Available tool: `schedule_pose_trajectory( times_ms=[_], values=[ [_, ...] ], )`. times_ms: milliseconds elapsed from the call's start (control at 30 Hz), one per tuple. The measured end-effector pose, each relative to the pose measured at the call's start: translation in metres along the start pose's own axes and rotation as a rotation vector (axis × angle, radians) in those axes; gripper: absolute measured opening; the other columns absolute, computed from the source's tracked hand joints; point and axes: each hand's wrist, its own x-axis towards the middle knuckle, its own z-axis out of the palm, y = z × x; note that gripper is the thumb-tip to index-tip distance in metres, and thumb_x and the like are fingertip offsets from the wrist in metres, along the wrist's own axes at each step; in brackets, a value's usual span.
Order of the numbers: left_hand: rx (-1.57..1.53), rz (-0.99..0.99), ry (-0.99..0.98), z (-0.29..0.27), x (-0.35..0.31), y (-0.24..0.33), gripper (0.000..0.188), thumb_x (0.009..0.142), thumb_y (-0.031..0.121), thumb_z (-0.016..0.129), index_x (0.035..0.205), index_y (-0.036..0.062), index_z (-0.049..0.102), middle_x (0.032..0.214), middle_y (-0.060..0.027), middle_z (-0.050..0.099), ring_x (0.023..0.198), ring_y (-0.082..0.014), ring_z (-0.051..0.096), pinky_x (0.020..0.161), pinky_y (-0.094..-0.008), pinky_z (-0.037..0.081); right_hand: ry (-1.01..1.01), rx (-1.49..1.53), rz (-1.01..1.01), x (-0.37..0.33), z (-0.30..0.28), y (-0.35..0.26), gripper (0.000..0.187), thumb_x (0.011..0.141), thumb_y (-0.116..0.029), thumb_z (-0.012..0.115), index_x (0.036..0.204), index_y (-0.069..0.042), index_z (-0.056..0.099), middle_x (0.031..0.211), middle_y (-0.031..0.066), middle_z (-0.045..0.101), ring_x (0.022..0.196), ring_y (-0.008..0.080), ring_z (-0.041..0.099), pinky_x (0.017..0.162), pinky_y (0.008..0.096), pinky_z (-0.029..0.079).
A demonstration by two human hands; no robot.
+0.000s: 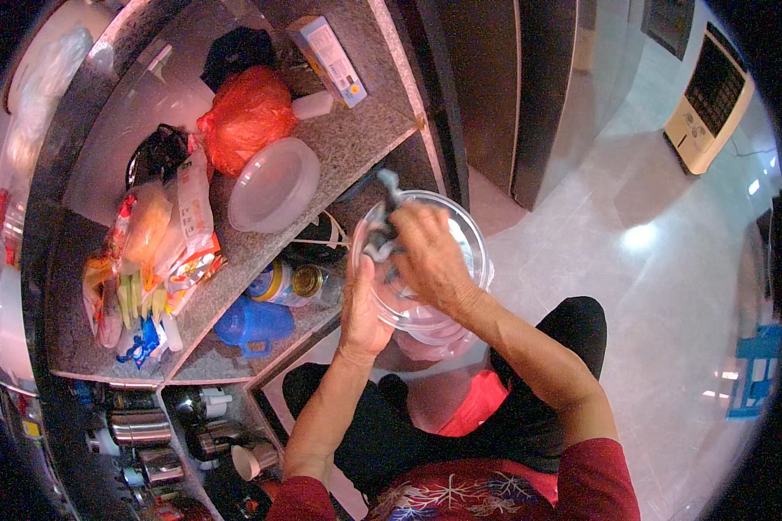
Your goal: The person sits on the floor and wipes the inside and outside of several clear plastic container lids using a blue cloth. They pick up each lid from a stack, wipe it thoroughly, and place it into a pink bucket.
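A clear round bowl is held up in front of me, over the front of the shelf unit. My left hand grips its near left side, thumb up against the rim. Over the bowl's opening, my right hand is closed on a grey cloth, which sticks out beyond the fingers and is partly blurred. Part of the cloth lies against the bowl's inside. Below the bowl, something clear and pinkish shows; I cannot make out what it is.
On the stone shelf at left are a clear round lid, a red plastic bag, a box and several food packets. A blue jug and jars stand lower. An air cooler stands far right.
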Motion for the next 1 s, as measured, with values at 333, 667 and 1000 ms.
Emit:
schedule_pose_trajectory(
  times_ms=[333, 667, 1000],
  values=[
    [-0.062, 0.059, 0.065, -0.003, 0.0, 0.004, 0.066, 0.096, 0.033, 0.051, 0.149, 0.0169, 0.018, 0.144, -0.0089, 0.036, 0.126, -0.0268, 0.045, 0.099, -0.0427, 0.046, -0.087, -0.009, -0.229, 0.003, -0.02, -0.022, 0.042, 0.069, -0.015, 0.063, 0.107, 0.002, 0.058, 0.111, 0.0161, 0.053, 0.098, 0.0313, 0.051, 0.086, 0.0369, 0.047],
    [-0.035, 0.133, -0.04, 0.002, 0.002, 0.01, 0.071, 0.095, 0.033, 0.053, 0.15, 0.03, 0.008, 0.146, -0.0194, 0.035, 0.119, -0.0382, 0.052, 0.081, -0.0515, 0.055, -0.137, -0.462, 0.044, -0.022, -0.025, 0.022, 0.034, 0.078, -0.008, 0.052, 0.109, 0.007, 0.054, 0.104, 0.0186, 0.05, 0.09, 0.0292, 0.051, 0.07, 0.0338, 0.05],
    [-0.03, 0.196, 0.027, -0.007, 0.006, 0.006, 0.07, 0.095, 0.036, 0.051, 0.151, 0.0236, 0.01, 0.145, -0.0159, 0.037, 0.123, -0.0322, 0.048, 0.095, -0.0431, 0.047, -0.262, -0.098, -0.236, -0.033, -0.026, -0.028, 0.042, 0.075, -0.012, 0.055, 0.111, 0.009, 0.054, 0.108, 0.0198, 0.052, 0.09, 0.031, 0.051, 0.08, 0.0371, 0.046]
  ],
)
